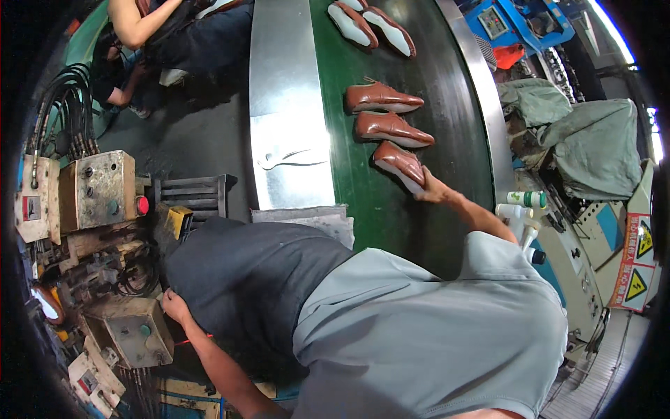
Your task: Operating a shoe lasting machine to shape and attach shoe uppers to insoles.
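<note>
Right hand fingers grip the brown shoe mid-belt; left hand fingers apparently curled, unclear.

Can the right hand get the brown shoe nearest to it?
Probably yes: the right hand already touches the nearest brown shoe on the green belt, with nothing between them.

Glossy brown shoes with white soles, dark green conveyor belt, red button, grey shirt
</note>
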The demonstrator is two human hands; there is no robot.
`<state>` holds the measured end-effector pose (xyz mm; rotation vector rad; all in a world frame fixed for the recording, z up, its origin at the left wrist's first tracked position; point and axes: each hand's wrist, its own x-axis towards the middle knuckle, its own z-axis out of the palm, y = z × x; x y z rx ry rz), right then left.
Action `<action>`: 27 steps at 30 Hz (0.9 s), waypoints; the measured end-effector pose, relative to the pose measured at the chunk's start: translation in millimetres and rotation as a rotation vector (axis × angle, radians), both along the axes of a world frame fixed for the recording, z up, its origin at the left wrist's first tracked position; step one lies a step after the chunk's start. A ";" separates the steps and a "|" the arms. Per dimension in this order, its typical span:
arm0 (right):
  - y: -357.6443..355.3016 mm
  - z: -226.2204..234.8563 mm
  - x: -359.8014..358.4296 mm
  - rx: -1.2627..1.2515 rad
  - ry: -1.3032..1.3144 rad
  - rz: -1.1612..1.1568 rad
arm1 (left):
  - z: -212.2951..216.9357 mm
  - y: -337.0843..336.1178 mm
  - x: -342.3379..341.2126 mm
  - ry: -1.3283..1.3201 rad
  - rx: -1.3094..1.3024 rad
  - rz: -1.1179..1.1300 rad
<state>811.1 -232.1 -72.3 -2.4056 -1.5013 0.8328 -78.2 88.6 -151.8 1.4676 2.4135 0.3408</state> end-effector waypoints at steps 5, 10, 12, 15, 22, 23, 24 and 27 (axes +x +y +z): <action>85.3 5.5 -78.9 -0.200 0.027 -0.297 | 38.2 -13.0 10.1 -0.088 0.310 -0.040; 155.7 50.5 -151.7 0.041 0.571 -0.179 | 169.0 13.1 211.2 -0.742 0.305 -0.346; 206.8 81.8 -201.9 0.056 0.752 -0.114 | 201.0 17.4 258.9 -1.076 0.282 -0.484; 276.8 120.2 -304.4 -0.008 0.918 -0.019 | 235.6 25.1 295.6 -1.194 0.281 -0.513; 310.3 149.4 -472.7 -0.228 1.294 0.264 | 213.1 -0.7 221.1 -0.793 0.799 -0.013; 309.4 145.7 -484.3 -0.302 1.328 0.304 | 213.1 -17.1 205.8 -0.636 0.804 0.033; 307.7 141.3 -491.5 -0.377 1.360 0.337 | 211.3 -32.7 192.3 -0.605 0.804 0.085; 304.1 122.8 -498.2 -0.387 1.179 0.610 | 211.2 -66.9 169.5 -0.387 0.804 -0.029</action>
